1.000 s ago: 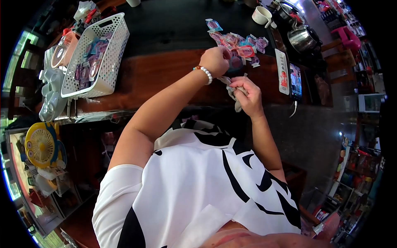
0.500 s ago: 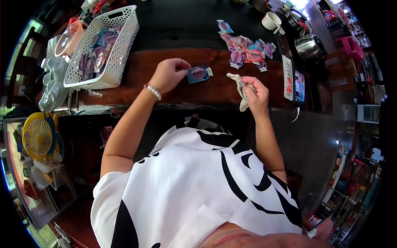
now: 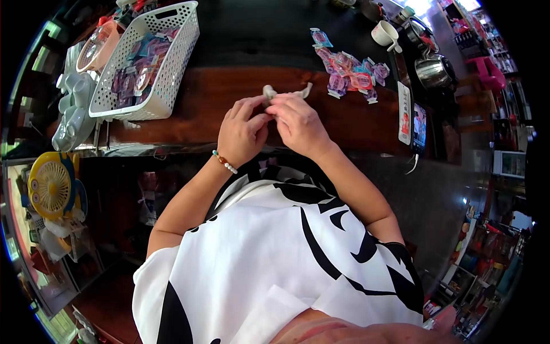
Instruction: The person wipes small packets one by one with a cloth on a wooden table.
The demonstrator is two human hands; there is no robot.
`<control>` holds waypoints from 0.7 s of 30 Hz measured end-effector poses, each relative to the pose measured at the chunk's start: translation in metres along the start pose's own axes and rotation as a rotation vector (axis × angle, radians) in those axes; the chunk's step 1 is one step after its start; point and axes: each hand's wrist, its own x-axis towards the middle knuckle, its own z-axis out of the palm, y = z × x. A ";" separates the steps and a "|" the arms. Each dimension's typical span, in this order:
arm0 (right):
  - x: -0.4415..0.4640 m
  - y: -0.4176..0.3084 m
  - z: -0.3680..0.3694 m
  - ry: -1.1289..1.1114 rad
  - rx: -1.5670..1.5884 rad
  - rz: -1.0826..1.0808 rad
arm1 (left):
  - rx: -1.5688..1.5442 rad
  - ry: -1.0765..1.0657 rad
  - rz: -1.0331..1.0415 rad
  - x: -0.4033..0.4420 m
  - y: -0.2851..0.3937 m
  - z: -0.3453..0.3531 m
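Observation:
My left hand [image 3: 243, 131], with a beaded bracelet on its wrist, is closed at the fingertips over the brown table edge. Whatever it pinches is hidden by the fingers. Right against it, my right hand [image 3: 301, 123] is shut on a crumpled pale cloth [image 3: 303, 90], whose ends stick out beyond the fingers. The blue packet seen before is out of sight. To the right of my hands lies a pile of small pink, purple and blue packets [image 3: 346, 70] with white tabs.
A white perforated basket [image 3: 166, 86] holding more packets stands at left, beside a peach strainer [image 3: 94, 51] and a clear moulded tray [image 3: 73, 112]. At right are a white cup [image 3: 384, 34], a steel kettle [image 3: 432, 71] and a phone [image 3: 419, 129]. A yellow fan [image 3: 52, 184] is at lower left.
My right hand has moved left with the cloth and now meets my left hand. The blue packet, earlier at my left fingertips on the table, no longer shows.

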 end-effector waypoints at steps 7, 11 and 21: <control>0.003 0.017 -0.012 -0.041 -0.011 0.057 | 0.015 0.006 -0.033 -0.003 0.000 0.001; -0.010 0.027 -0.018 0.021 -0.060 0.114 | 0.025 -0.011 -0.039 -0.003 0.002 -0.001; -0.010 -0.015 -0.002 -0.065 -0.011 -0.032 | -0.118 0.059 -0.153 0.001 -0.002 0.003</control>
